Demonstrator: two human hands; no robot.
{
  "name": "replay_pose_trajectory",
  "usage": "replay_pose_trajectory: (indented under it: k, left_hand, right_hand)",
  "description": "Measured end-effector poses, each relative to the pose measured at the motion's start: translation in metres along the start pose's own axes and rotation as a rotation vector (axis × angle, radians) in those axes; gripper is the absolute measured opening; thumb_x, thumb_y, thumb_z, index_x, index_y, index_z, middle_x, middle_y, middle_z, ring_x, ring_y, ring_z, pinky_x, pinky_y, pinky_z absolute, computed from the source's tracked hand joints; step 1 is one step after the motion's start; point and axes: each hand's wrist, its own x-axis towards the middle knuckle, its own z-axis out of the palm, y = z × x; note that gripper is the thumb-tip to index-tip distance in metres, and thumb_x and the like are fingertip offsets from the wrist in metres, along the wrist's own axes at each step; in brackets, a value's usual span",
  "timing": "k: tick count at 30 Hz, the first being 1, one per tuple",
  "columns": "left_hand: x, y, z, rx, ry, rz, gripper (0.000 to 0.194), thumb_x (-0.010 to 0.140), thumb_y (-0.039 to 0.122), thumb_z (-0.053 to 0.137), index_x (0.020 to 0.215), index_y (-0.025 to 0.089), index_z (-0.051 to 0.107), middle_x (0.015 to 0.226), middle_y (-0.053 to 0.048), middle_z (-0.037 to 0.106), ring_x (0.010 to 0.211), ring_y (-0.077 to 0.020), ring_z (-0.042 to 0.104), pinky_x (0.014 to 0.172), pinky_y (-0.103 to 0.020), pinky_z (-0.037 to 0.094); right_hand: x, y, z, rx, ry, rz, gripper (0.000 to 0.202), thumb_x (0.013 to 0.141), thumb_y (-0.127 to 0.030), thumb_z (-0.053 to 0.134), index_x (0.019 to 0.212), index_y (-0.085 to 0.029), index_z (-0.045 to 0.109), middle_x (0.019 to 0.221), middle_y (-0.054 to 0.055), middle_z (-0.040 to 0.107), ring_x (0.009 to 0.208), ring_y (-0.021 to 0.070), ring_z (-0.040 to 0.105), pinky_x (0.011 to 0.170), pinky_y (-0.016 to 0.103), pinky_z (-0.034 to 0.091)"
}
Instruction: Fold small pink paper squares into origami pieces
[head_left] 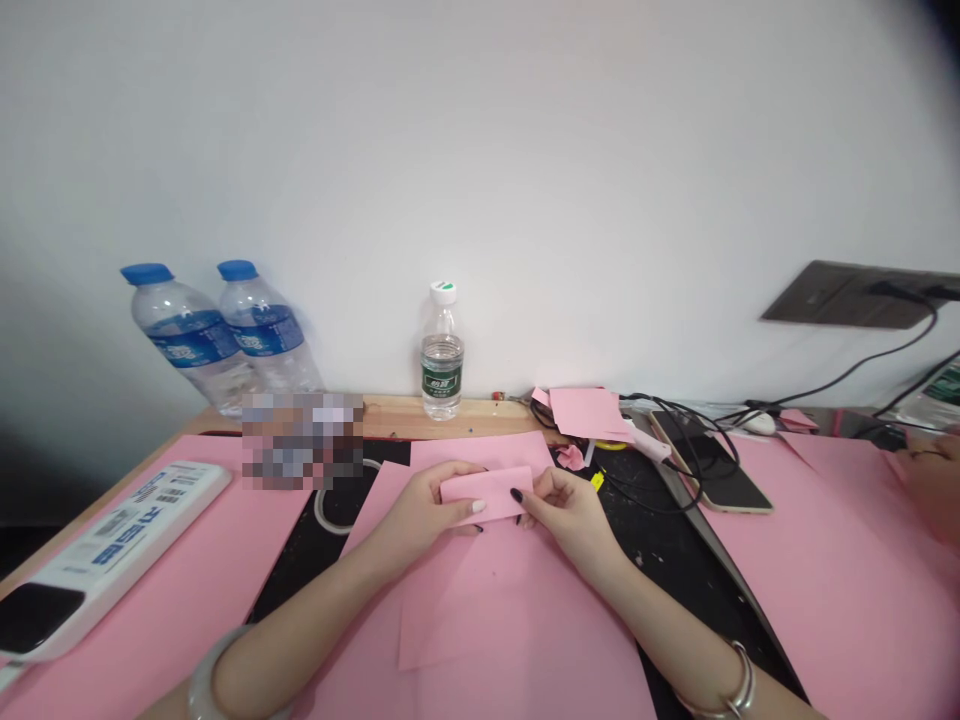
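Between my two hands is a small folded strip of pink paper, held above larger pink sheets on the table. My left hand pinches its left end, thumb on the front face and fingers behind. At the right end, my right hand grips the strip with thumb on top and fingertips underneath. Both hands are closed on the paper.
Two large bottles lean on the wall, and a small bottle stands upright. A white device lies left. Right are cables, a phone, paper scraps and another person's hand.
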Motion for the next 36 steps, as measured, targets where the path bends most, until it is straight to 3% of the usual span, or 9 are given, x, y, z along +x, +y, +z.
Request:
replay_pose_trajectory:
  k: [26, 33, 36]
  left_hand:
    - [0.0021, -0.0050, -0.0049, -0.009, -0.046, 0.015, 0.036, 0.068, 0.023, 0.073, 0.102, 0.018, 0.062, 0.102, -0.006, 0.063, 0.091, -0.0234, 0.062, 0.071, -0.036, 0.057]
    - [0.0006, -0.0032, -0.0033, 0.030, -0.052, -0.003, 0.031, 0.067, 0.017, 0.070, 0.097, 0.017, 0.063, 0.098, -0.004, 0.061, 0.084, -0.0195, 0.061, 0.068, -0.033, 0.058]
    - [-0.0021, -0.0009, 0.0000, 0.080, -0.106, -0.015, 0.029, 0.069, 0.015, 0.067, 0.098, 0.018, 0.064, 0.103, -0.005, 0.058, 0.083, -0.0188, 0.060, 0.068, -0.035, 0.059]
  right_hand:
    - [-0.0002, -0.0004, 0.0006, 0.019, -0.005, 0.021, 0.031, 0.068, -0.034, 0.074, 0.054, -0.019, 0.050, 0.049, 0.001, 0.061, 0.046, 0.0139, 0.055, 0.051, 0.027, 0.043]
    - [0.0038, 0.0041, 0.0020, 0.189, -0.014, 0.052, 0.041, 0.062, -0.021, 0.076, 0.083, -0.024, 0.042, 0.058, -0.008, 0.058, 0.047, 0.0111, 0.053, 0.048, 0.022, 0.041]
    - [0.0023, -0.0004, 0.0029, 0.083, -0.104, 0.032, 0.037, 0.064, -0.016, 0.072, 0.091, -0.022, 0.048, 0.063, -0.006, 0.060, 0.052, 0.0108, 0.053, 0.050, 0.021, 0.037]
